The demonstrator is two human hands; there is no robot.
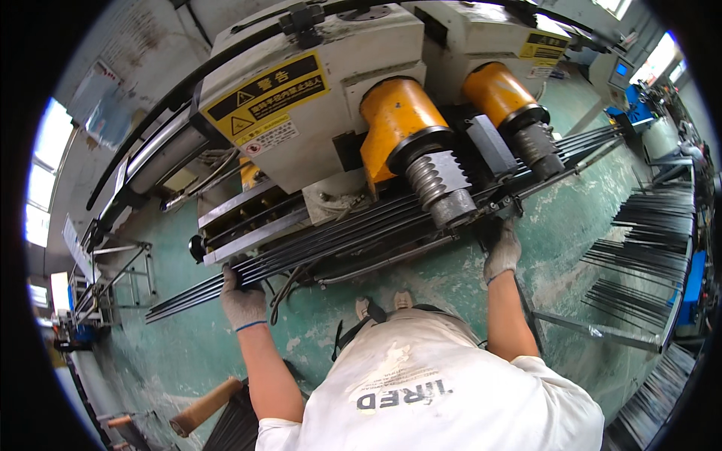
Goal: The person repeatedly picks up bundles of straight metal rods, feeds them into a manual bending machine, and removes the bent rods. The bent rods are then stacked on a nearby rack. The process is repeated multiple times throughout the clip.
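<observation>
Several long, thin black rods lie side by side across the front of the machine, their free ends sticking out to the left. My left hand, in a pale work glove, is closed around the rods near those ends. My right hand, gloved too, reaches up to the machine's front edge below the right spindle. A dark part beside it and the edge hide its fingertips, so its grip cannot be made out. Between my hands, the left spindle, with a coarse screw thread, stands over the rods.
The white machine body carries two orange housings and yellow warning labels. A rack of black rods stands at the right, with a metal frame bar near my right arm. A brown roll lies at lower left. Cables hang below the rods.
</observation>
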